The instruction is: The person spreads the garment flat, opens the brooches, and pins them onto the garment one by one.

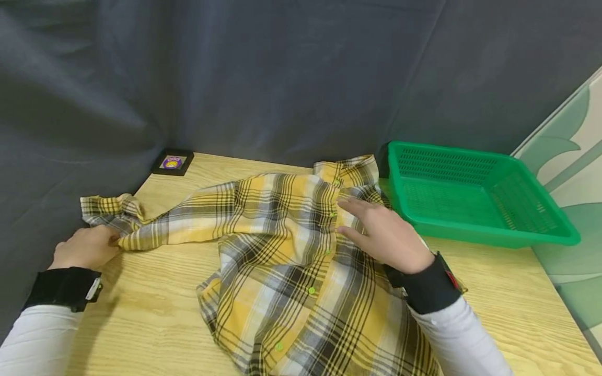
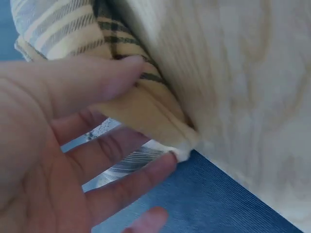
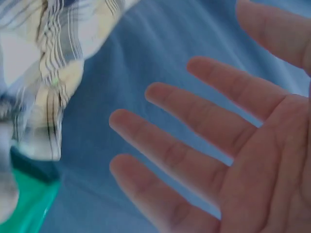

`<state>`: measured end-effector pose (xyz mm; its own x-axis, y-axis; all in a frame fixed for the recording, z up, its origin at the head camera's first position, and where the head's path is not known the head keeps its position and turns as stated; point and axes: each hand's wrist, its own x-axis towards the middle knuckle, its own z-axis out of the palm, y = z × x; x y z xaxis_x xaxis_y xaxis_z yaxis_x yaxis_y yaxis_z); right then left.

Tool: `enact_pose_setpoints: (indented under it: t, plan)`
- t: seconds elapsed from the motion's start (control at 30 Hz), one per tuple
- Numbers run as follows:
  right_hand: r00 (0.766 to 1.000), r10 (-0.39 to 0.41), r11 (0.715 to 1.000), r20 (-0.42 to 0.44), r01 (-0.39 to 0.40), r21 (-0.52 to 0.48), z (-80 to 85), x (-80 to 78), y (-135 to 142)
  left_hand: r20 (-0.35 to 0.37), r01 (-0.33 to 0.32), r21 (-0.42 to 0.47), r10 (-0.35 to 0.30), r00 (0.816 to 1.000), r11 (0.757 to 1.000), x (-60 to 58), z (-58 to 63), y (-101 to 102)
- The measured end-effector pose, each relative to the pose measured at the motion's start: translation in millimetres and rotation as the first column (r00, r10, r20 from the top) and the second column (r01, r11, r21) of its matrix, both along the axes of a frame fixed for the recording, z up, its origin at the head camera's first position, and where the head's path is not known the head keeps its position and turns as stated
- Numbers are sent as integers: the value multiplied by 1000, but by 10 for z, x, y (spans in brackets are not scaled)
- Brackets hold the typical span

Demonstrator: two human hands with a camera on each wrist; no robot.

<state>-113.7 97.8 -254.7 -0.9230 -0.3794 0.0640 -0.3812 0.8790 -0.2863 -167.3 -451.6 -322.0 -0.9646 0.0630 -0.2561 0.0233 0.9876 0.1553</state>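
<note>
A yellow, grey and white plaid shirt [image 1: 277,230] with green buttons lies front up on the wooden table, its collar toward the back. One sleeve [image 1: 188,219] stretches out to the left, and its cuff [image 1: 105,206] is bunched at the table's left edge. My left hand [image 1: 87,245] pinches the sleeve near the cuff. In the left wrist view the thumb lies on the folded yellow cloth [image 2: 146,114] with fingers beneath it. Over the shirt's upper front hovers my right hand [image 1: 388,235], its fingers straight and spread in the right wrist view, holding nothing.
A green plastic basket [image 1: 470,230] stands at the back right, close beside the shirt's shoulder. Near the back left corner lies a small black square [image 1: 172,162] with a purple and yellow picture. Dark cloth [image 1: 282,78] hangs behind the table [image 1: 155,308].
</note>
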Motion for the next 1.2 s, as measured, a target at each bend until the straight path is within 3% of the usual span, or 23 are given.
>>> enact_pose_setpoints:
  t: [0.13, 0.23, 0.4, 0.53, 0.63, 0.73, 0.87, 0.9, 0.93, 1.0, 1.1, 1.2]
  plan:
    - [993, -38, 997, -111, 30, -67, 32, 330, 248, -3, 67, 52, -67, 998, 996, 25, 34, 45]
    - [976, -109, 990, -191, 89, -113, 44, 557, 482, -52, 92, 73, -88, 995, 993, 46, 132, 120]
    - [940, -291, 952, -175, 268, -146, -31, 839, 934, -94, 72, 132, -60, 994, 989, 73, 342, 225]
    - [909, -414, 907, -39, 409, -99, -186, 939, 1239, -159, 76, 250, -36, 987, 965, 97, 431, 261]
    - [893, -441, 896, 86, 444, -21, -330, 954, 1420, -208, 56, 367, 24, 978, 928, 105, 427, 258]
    - [884, -416, 907, 212, 419, 33, -482, 920, 1564, -227, 24, 491, 102, 969, 871, 105, 381, 228]
    - [852, -341, 927, 398, 375, -9, -680, 870, 1680, -230, -10, 613, 191, 954, 790, 114, 304, 174]
    - [840, -319, 930, 439, 366, -24, -723, 863, 1698, -230, -17, 623, 204, 952, 782, 117, 286, 156]
    - [828, -297, 934, 476, 357, -37, -761, 857, 1712, -228, -23, 624, 211, 951, 781, 121, 265, 132]
    - [827, -248, 946, 504, 318, -55, -835, 843, 1736, -206, -47, 604, 212, 955, 796, 136, 220, 71]
    - [855, -193, 960, 481, 266, -86, -924, 834, 1761, -146, -70, 505, 165, 976, 860, 140, 144, -57]
    - [892, -205, 954, 404, 274, -120, -974, 845, 1786, -63, -66, 367, 95, 993, 928, 103, 76, -163]
